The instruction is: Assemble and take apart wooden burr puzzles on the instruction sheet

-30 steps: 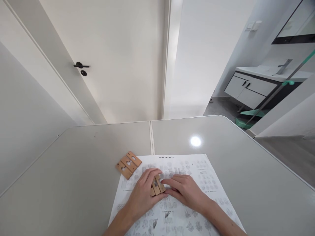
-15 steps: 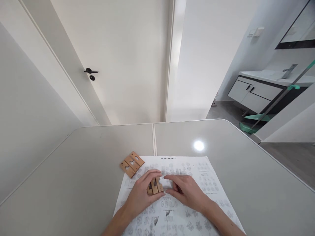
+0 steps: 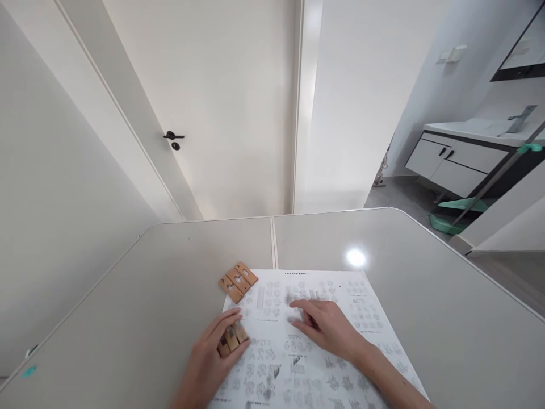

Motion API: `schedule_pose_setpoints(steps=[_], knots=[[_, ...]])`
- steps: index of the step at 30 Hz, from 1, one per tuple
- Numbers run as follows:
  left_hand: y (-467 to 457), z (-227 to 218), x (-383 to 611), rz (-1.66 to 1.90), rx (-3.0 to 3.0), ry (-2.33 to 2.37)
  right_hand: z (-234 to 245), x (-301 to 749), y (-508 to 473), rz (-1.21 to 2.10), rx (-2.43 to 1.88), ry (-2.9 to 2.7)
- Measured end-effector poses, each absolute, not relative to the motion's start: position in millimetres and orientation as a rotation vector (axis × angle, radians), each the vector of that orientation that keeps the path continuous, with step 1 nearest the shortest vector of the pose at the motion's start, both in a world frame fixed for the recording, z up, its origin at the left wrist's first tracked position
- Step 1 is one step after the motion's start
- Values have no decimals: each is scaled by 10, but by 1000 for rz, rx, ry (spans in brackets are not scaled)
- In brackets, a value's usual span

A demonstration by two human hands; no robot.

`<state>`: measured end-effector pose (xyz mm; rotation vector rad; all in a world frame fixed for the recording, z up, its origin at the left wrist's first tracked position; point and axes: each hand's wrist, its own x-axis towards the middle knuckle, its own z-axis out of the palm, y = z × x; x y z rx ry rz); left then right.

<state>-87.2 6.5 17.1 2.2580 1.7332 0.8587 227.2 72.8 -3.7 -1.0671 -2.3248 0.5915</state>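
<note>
My left hand [image 3: 210, 355] is closed round a small bundle of wooden puzzle pieces [image 3: 232, 337], holding them at the left edge of a printed instruction sheet [image 3: 306, 346]. My right hand [image 3: 327, 326] rests on the sheet with its fingers stretched out flat and nothing in it. Three more notched wooden pieces [image 3: 238, 280] lie side by side on the grey table [image 3: 162, 284], just beyond the sheet's far left corner and apart from both hands.
The table has a seam [image 3: 273, 241] down its middle and a rounded far right corner. Behind it are a white door with a black handle [image 3: 172, 136] and, at the right, a vanity cabinet [image 3: 455, 162] with a green mop [image 3: 455, 213] leaning by it.
My left hand has drawn the held wooden pieces leftward and nearer to me, away from my right hand. The right hand has let go of them and stays flat on the sheet. The camera has shifted.
</note>
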Motion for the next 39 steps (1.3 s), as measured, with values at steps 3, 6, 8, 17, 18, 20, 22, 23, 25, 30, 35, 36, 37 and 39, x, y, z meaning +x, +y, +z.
schedule_pose_setpoints(steps=[3, 6, 8, 17, 18, 20, 22, 23, 25, 30, 35, 36, 37, 39], knots=[[47, 195, -966, 891, 2169, 1925, -29, 2266, 723, 562, -1054, -2317], [93, 239, -987, 920, 2118, 2033, -16, 2260, 720, 543, -1049, -2310], [149, 265, -978, 941, 2105, 2071, -7, 2255, 718, 538, -1048, -2304], [360, 264, -879, 943, 2028, 2182, -14, 2257, 734, 410, -1038, -2198], [372, 256, -871, 935, 2019, 2193, -32, 2263, 743, 376, -1049, -2202], [388, 241, -862, 916, 2011, 2214, -81, 2275, 766, 299, -1095, -2232], [393, 236, -855, 919, 2030, 2232, -143, 2290, 789, 238, -1150, -2275], [392, 240, -847, 941, 2056, 2241, -177, 2297, 800, 214, -1173, -2294], [379, 262, -807, 1009, 2152, 2216, -236, 2309, 815, 180, -1212, -2327], [330, 352, -527, 971, 2429, 1817, -288, 2316, 834, 186, -1246, -2375], [370, 334, -242, 718, 2447, 1633, -257, 2311, 848, 199, -1207, -2377], [387, 318, -218, 693, 2451, 1623, -252, 2311, 849, 199, -1202, -2376], [404, 301, -205, 677, 2454, 1618, -248, 2309, 849, 199, -1200, -2380], [427, 270, -209, 658, 2458, 1618, -239, 2307, 847, 206, -1208, -2390]])
